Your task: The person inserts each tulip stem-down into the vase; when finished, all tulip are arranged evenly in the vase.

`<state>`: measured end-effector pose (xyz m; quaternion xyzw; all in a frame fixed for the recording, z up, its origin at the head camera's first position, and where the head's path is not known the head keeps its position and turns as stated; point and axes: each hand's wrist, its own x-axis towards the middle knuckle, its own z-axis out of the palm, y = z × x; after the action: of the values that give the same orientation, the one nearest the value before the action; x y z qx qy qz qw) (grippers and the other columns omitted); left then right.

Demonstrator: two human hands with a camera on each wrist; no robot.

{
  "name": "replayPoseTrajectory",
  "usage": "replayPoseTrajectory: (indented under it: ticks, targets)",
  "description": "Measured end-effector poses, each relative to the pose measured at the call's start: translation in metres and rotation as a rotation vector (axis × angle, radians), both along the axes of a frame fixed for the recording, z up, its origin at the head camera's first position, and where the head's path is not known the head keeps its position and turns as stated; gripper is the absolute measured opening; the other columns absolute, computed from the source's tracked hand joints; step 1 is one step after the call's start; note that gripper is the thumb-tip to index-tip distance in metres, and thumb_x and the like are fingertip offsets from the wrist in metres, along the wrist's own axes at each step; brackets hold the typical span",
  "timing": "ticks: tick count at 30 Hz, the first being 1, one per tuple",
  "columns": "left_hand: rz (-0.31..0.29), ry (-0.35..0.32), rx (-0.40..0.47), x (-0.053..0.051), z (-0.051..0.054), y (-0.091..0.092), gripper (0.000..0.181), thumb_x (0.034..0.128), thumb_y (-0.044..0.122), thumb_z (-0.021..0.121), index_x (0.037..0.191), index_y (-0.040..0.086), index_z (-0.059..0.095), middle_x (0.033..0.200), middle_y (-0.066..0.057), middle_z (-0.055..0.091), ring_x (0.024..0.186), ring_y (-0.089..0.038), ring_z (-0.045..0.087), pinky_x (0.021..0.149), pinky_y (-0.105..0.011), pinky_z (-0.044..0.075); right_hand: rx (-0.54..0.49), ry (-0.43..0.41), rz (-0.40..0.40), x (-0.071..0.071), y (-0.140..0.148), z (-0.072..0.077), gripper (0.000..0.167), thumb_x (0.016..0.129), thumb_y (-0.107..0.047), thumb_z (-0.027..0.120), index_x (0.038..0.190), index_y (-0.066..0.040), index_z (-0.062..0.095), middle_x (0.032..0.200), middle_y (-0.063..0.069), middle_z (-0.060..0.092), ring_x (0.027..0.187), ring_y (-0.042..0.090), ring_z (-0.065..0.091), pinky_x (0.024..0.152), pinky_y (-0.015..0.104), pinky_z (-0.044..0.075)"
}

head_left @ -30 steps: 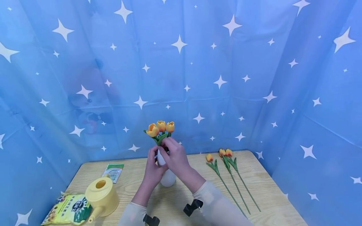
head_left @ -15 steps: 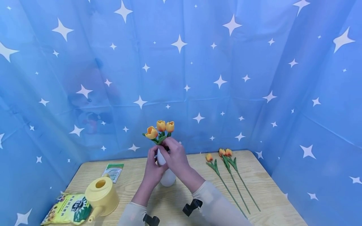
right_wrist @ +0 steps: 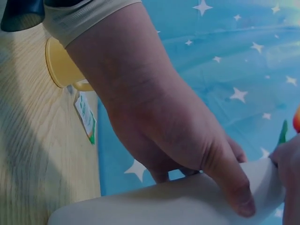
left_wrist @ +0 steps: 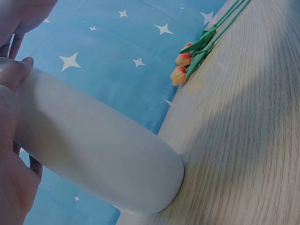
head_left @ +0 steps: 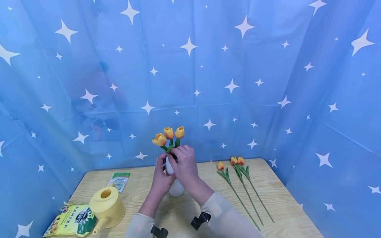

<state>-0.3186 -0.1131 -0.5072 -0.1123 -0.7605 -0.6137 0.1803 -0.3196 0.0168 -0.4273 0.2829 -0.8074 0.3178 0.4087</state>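
White vase (head_left: 176, 189) upright, both hands at its top

My left hand (head_left: 161, 181) grips its upper part, probably to steady it; my right hand (head_left: 186, 165) pinches the yellow tulips (head_left: 168, 133) low, near the mouth, likely for control (fingertips partly hidden). The vase stands on the tabletop (head_left: 288, 211), long axis near vertical; the blooms point upward, the leftmost leaning left.

Left of the left hand (head_left: 162, 181) and nearer the person lies a glossy yellow-and-green plastic bag (head_left: 66, 223) in dark capitals; I can only trust the closing "EN". Its black badge (head_left: 81, 217) is too blurred to read, like the print on the flat white-and-green sachet (head_left: 120, 181) farther back.
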Motion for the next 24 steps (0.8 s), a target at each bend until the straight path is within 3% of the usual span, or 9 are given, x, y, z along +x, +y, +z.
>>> replayPoseTrajectory:
  ticks: [6,14,24]
  targets:
    - [0.0,-0.006,0.008,-0.001,-0.001,-0.001,0.082,0.0892,0.014,0.09,0.158,0.016,0.045,0.163,-0.01,0.045,0.148,-0.04,0.047,0.119,-0.067,0.042,0.022,-0.019,-0.044,0.001,0.001,0.002,0.011,0.097,-0.02,0.088,0.096,-0.011,0.083,0.093,0.0,0.08,0.087,0.022,0.065,0.087,0.045,0.053]
    - [-0.015,-0.013,0.021,0.0,-0.002,-0.002,0.082,0.0907,0.017,0.091,0.158,0.016,0.044,0.159,-0.009,0.047,0.148,-0.034,0.047,0.119,-0.065,0.044,-0.084,-0.077,0.026,0.004,0.004,-0.001,0.017,0.093,-0.016,0.092,0.092,-0.012,0.075,0.089,-0.001,0.073,0.089,0.021,0.06,0.088,0.046,0.052]
    - [-0.007,-0.05,0.012,0.002,0.0,-0.001,0.09,0.0902,0.016,0.091,0.164,0.016,0.039,0.164,-0.011,0.044,0.149,-0.04,0.047,0.116,-0.066,0.048,-0.157,0.004,0.094,0.001,0.012,-0.015,0.025,0.09,-0.015,0.095,0.097,-0.008,0.072,0.093,0.002,0.07,0.093,0.023,0.059,0.081,0.04,0.054]
